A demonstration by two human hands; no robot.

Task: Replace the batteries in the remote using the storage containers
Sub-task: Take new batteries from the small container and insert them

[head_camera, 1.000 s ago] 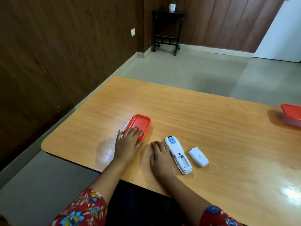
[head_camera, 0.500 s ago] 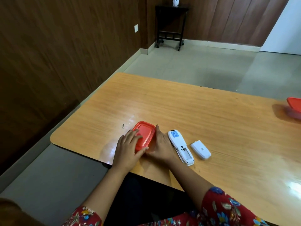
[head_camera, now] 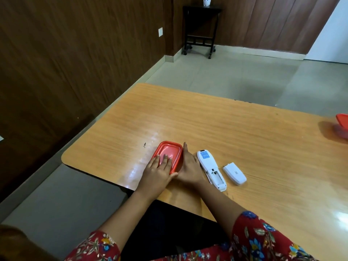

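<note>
A small container with a red lid [head_camera: 170, 154] sits near the table's front left edge. My left hand [head_camera: 157, 173] lies on the lid with straight fingers, and its thumb is at the near rim. My right hand [head_camera: 189, 169] holds the container's right side, index finger stretched along it and the other fingers tucked against the wall. Just right of that hand a white remote [head_camera: 211, 169] lies face down with its battery bay uncovered. The white battery cover [head_camera: 234, 173] lies loose beside the remote.
A second red-lidded container [head_camera: 343, 123] stands at the table's far right edge, partly cut off. The wooden table [head_camera: 216, 125] stretches away behind the objects. A dark side table [head_camera: 201, 29] stands against the far wall.
My right hand left the spot beside the remote and moved left onto the container's right side. My left hand slid further onto the lid.
</note>
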